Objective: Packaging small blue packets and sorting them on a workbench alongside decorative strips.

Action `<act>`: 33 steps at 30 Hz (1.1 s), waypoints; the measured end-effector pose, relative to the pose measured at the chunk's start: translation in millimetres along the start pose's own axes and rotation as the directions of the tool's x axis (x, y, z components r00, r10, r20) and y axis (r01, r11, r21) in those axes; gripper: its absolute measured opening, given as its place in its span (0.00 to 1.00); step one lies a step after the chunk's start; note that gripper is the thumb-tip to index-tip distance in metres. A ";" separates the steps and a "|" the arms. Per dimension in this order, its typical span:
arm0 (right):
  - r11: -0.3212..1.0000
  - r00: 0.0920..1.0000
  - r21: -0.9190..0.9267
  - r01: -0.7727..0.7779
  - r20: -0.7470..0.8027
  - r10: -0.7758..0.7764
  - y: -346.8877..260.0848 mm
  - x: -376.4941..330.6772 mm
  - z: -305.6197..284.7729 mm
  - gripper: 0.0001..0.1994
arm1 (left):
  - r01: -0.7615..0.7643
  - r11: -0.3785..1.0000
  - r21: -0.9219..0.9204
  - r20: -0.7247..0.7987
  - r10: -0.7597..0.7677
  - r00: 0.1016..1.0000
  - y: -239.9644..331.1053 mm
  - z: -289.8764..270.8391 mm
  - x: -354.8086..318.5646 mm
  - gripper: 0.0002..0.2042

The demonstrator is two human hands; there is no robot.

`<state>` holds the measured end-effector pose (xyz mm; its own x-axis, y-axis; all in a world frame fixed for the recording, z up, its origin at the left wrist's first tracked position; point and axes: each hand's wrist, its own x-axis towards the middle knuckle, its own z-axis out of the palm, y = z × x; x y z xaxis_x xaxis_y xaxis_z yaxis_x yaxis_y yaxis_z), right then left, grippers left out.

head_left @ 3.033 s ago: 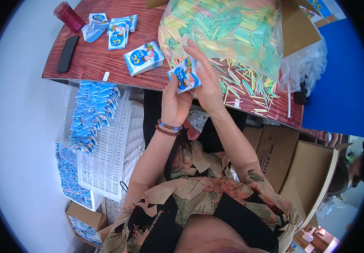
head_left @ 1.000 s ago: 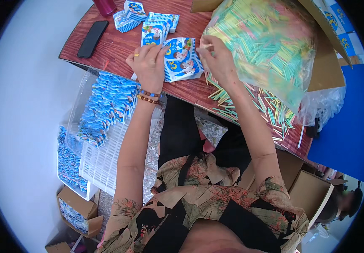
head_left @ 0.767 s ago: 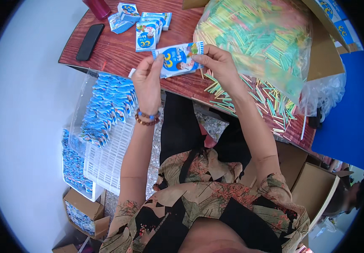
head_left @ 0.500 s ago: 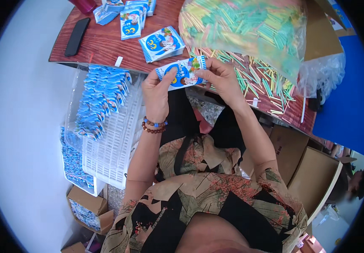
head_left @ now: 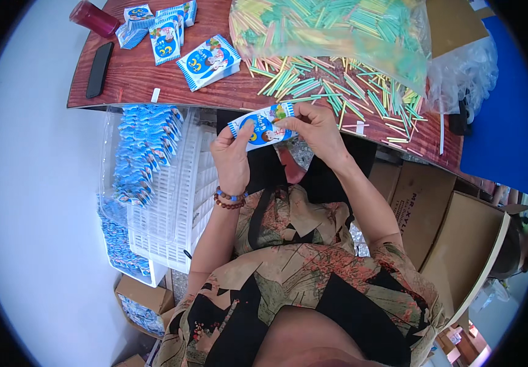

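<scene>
Between my two hands is a small blue-and-white printed packet [head_left: 261, 129], held level just in front of the table's near edge. My left hand [head_left: 232, 160], with beaded bracelets at the wrist, pinches its left end, thumb on top. At the other end, the thumb and fingers of my right hand [head_left: 318, 129] grip the packet's right side. Beyond my hands, a stack of matching packets [head_left: 205, 62] lies on the red-brown wooden table [head_left: 135, 73]. More loose packets [head_left: 166, 40] lie farther back to the left.
Thin coloured sticks or straws [head_left: 371, 101] are scattered on the table beside a large clear bag [head_left: 331, 37] full of them. A black phone-like slab [head_left: 100, 70] and a pink-red cup [head_left: 94, 18] lie left. Below, a clear bin [head_left: 108, 159] of packets sits over white baskets [head_left: 160, 244].
My hands and the packet have come back toward me, away from the table edge. The whole view has shifted a little, and more of the cup now shows. Both grips stay the same.
</scene>
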<state>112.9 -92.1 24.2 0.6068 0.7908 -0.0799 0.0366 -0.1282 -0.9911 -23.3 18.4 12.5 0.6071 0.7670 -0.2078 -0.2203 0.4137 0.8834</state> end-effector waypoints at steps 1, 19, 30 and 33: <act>1.000 1.000 -0.030 0.008 -0.004 -0.008 0.9 -1.4 -0.6 0.06 | 0.008 1.000 -0.019 0.006 -0.008 1.000 -0.2 0.0 -0.4 0.06; 0.860 0.885 -0.213 0.464 0.150 -0.440 -25.1 -5.0 -13.8 0.12 | 0.236 0.939 -0.251 0.049 -0.231 0.972 -8.1 -7.6 1.9 0.09; 0.696 0.995 -0.717 0.027 -0.049 -0.089 -32.2 -10.3 -89.0 0.16 | 0.315 0.914 -0.257 0.016 -0.322 0.947 -13.9 -31.2 -2.1 0.07; 0.576 0.989 -0.817 0.012 -0.074 -0.126 -20.6 -10.6 -99.4 0.13 | 0.333 0.903 -0.271 0.051 -0.332 0.942 -20.1 -30.2 0.9 0.07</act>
<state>184.6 -157.4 56.0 0.6547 0.7539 0.0540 0.6774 -0.5535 -0.4846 -41.4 25.6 -18.1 0.6838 0.5601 -0.4676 -0.2040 0.7621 0.6145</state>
